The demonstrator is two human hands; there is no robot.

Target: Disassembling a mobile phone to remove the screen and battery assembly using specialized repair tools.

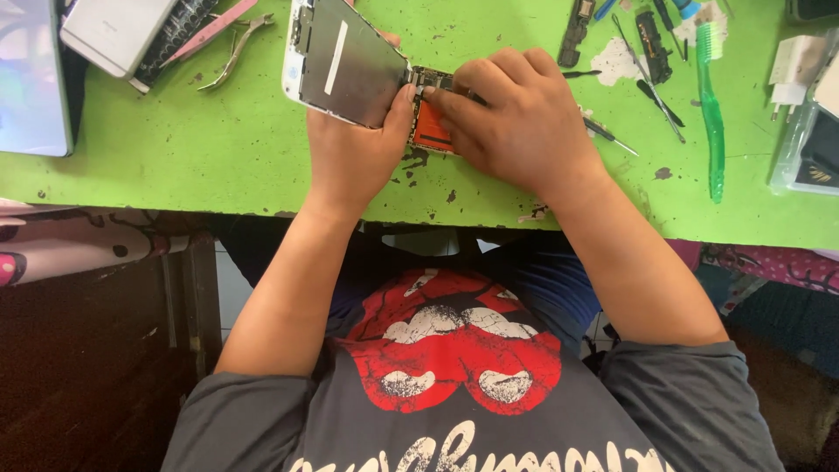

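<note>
1. The left hand (pixel 350 144) holds a lifted phone screen panel (pixel 343 61), its thumb pressed against the panel's right edge and its fingers hidden behind it; the panel tilts up, grey back side facing the camera.
2. The right hand (pixel 516 122) lies over the opened phone body (pixel 430 127), which rests on the green table (pixel 218 157) just right of the panel. Its fingertips are bunched together at the far left corner of the body, where the panel meets it; whether they pinch anything there cannot be told.
3. Only a strip of the phone body shows between the two hands, with an orange-red patch and dark parts; the rest is covered by the right hand.
4. Far left on the table lie a silver phone (pixel 118 31) face down, a pink tool (pixel 210 31) and metal nippers (pixel 234 51), with a tablet screen (pixel 31 79) at the left edge.
5. To the right lie a green toothbrush (pixel 712 114), thin tweezers (pixel 651 83), small dark phone parts (pixel 651 35) and a white charger plug (pixel 791 70), all well apart from the hands.
</note>
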